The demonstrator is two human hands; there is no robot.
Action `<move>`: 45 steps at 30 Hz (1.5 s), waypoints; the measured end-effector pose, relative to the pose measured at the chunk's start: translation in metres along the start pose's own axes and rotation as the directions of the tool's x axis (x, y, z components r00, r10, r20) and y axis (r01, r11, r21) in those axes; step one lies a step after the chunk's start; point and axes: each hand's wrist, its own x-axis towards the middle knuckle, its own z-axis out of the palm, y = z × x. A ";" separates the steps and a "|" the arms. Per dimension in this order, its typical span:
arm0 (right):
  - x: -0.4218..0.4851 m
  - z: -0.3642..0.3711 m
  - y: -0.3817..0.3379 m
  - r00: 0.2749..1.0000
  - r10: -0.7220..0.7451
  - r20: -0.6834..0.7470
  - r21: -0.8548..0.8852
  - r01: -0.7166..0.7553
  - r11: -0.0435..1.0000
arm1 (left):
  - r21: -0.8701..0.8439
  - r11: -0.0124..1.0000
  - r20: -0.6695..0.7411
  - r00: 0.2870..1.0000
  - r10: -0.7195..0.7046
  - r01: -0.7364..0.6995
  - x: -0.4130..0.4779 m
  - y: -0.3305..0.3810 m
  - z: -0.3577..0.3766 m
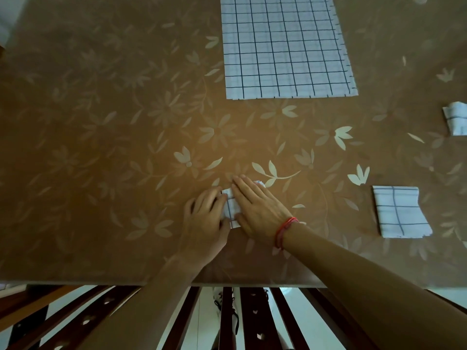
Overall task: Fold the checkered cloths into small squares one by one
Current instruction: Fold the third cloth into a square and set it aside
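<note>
Both hands, left hand [206, 210] and right hand [257, 205], lie flat and open, pressing 1 small folded cloth [231, 208] directly beneath them on the bench [101, 147].

Both hands, left [206, 218] and right [257, 208], flat on a small folded cloth [231, 209].

A brown table [101, 147] patterned with pale flowers stands over dark wooden slats [252, 319] below its near edge.
</note>
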 end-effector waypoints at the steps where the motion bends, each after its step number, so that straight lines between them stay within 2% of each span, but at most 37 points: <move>1: 0.001 -0.008 0.001 1.000 0.008 0.003 0.032 -0.008 0.999 | -0.050 0.998 -0.027 0.999 -0.046 0.045 0.006 0.004 -0.002; 4: 0.005 -0.026 0.001 1.000 0.003 0.013 0.118 -0.004 0.993 | -0.191 0.960 -0.042 0.975 -0.216 0.205 0.026 0.012 -0.010; 7: -0.001 -0.042 0.007 0.990 0.087 0.113 0.209 -0.110 0.972 | -0.379 0.891 -0.019 0.961 -0.277 0.250 0.037 0.019 -0.020; 10: 0.012 -0.046 0.007 1.000 0.014 0.008 0.090 -0.015 0.996 | -0.522 0.820 -0.020 0.958 -0.287 0.235 0.037 0.024 -0.028; 13: 0.014 -0.062 0.007 0.999 0.033 -0.019 0.002 -0.033 0.999 | -0.573 0.766 0.053 0.946 -0.320 0.291 0.037 0.029 -0.037; 16: 0.009 -0.074 0.009 0.983 0.162 0.088 0.018 -0.164 0.986 | -0.666 0.689 0.093 0.948 -0.304 0.286 0.037 0.033 -0.048; 17: 0.006 -0.068 0.019 0.961 0.202 0.188 -0.018 -0.202 0.979 | -0.700 0.657 0.097 0.949 -0.300 0.280 0.037 0.035 -0.053; 18: 0.000 -0.065 0.022 0.906 0.238 0.349 -0.034 -0.242 0.970 | -0.729 0.627 0.095 0.949 -0.302 0.273 0.038 0.037 -0.059; 19: -0.008 -0.053 0.030 0.812 0.271 0.517 -0.057 -0.283 0.957 | -0.753 0.599 0.092 0.945 -0.314 0.272 0.037 0.039 -0.065; 20: -0.015 -0.047 0.035 0.780 0.319 0.537 -0.016 -0.369 0.929 | -0.776 0.567 0.087 0.937 -0.337 0.276 0.037 0.041 -0.072; 22: -0.022 -0.047 0.043 0.830 0.390 0.399 0.262 -0.510 0.819 | -0.819 0.478 0.103 0.902 -0.419 0.316 0.034 0.043 -0.083; 23: -0.022 -0.054 0.042 0.850 0.441 0.289 0.408 -0.526 0.746 | -0.837 0.419 0.135 0.875 -0.466 0.352 0.031 0.045 -0.089; 25: -0.030 -0.087 0.027 0.858 0.513 0.030 0.615 -0.421 0.667 | -0.851 0.308 0.228 0.828 -0.513 0.426 0.023 0.047 -0.099; 27: -0.039 -0.105 0.011 0.823 0.565 -0.061 0.732 -0.347 0.586 | -0.854 0.230 0.316 0.816 -0.485 0.468 0.014 0.050 -0.109; 29: -0.048 -0.110 0.000 0.803 0.596 -0.031 0.826 -0.315 0.467 | -0.867 0.176 0.354 0.825 -0.442 0.466 0.003 0.053 -0.120; 31: -0.056 -0.116 -0.012 0.791 0.611 -0.015 0.877 -0.283 0.389 | -0.876 0.172 0.343 0.834 -0.433 0.450 -0.006 0.056 -0.130; 35: -0.060 -0.118 -0.035 0.776 0.627 0.067 0.938 -0.264 0.226 | -0.844 0.308 0.257 0.834 -0.488 0.440 -0.018 0.051 -0.145; 38: -0.059 -0.120 -0.051 0.765 0.636 0.099 0.952 -0.259 0.164 | -0.821 0.383 0.199 0.842 -0.502 0.422 -0.024 0.043 -0.153; 45: -0.037 -0.107 -0.066 0.716 0.671 0.191 0.941 -0.329 0.083 | -0.790 0.392 0.244 0.828 -0.505 0.472 -0.027 0.016 -0.154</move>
